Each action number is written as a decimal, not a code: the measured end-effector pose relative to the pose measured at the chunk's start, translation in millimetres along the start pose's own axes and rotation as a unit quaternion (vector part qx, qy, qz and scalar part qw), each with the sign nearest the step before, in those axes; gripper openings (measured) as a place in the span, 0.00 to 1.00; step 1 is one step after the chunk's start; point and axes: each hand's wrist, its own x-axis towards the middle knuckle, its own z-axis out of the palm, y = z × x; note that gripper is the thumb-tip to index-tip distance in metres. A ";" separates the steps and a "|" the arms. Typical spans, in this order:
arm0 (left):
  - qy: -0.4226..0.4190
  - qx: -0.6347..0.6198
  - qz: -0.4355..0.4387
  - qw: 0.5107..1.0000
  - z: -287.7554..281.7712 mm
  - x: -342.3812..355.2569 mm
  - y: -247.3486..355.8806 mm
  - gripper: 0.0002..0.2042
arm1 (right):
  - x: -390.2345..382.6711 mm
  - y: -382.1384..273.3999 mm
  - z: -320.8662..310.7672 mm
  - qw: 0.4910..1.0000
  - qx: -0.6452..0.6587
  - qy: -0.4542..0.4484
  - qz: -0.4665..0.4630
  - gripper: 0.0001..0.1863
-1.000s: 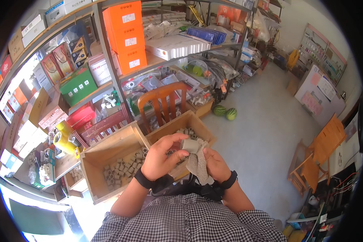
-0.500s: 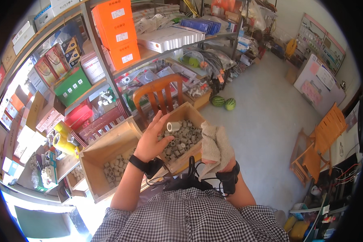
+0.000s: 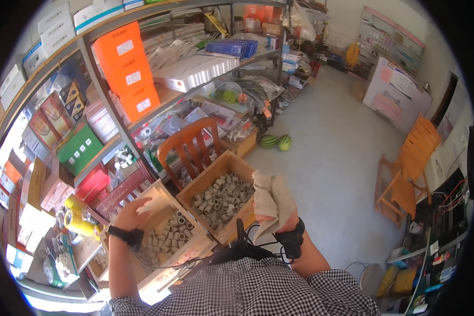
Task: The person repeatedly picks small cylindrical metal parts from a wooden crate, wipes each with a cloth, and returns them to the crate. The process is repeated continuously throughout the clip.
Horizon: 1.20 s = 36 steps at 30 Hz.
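My left hand [image 3: 132, 215] hovers at the rim of the left wooden box [image 3: 168, 203], its fingers stretched out and slightly blurred, with nothing visible in them. Short grey pipe fittings [image 3: 168, 237] lie loose in that box. Beside it, a second wooden box [image 3: 196, 190] holds many more grey pipe fittings [image 3: 224, 200]. At that box's right side, my right hand [image 3: 285, 224] is closed around a folded beige cloth [image 3: 273, 196], which covers most of its fingers. Both wrists wear black straps.
A wooden chair [image 3: 188, 145] stands behind the boxes, before shelves stacked with orange boxes [image 3: 129, 71] and other goods. Two watermelons [image 3: 283, 142] lie on the grey floor. Another wooden chair [image 3: 413, 168] is at the right. Yellow rolls [image 3: 79, 222] sit at the left.
My left hand has moved left from the right box to the left one. A pale fitting seen beside its fingers before no longer stands out. My right hand keeps the cloth; the view has shifted.
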 end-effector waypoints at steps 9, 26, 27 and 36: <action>-0.029 0.048 -0.101 0.993 67.8 36.2 -228.4 0.21 | -0.8 8.5 2.0 0.996 -0.053 0.008 -0.073 0.26; -0.413 0.263 -0.150 0.859 197.4 37.2 -194.4 0.41 | -24.1 22.2 12.4 0.978 -0.111 0.064 -0.164 0.27; -0.427 0.271 -0.150 0.849 200.5 40.5 -186.8 0.41 | -24.3 22.8 12.0 0.978 -0.116 0.060 -0.163 0.27; -0.463 0.304 -0.179 0.813 209.1 46.1 -185.9 0.41 | -30.0 26.0 9.5 0.977 -0.115 0.057 -0.170 0.27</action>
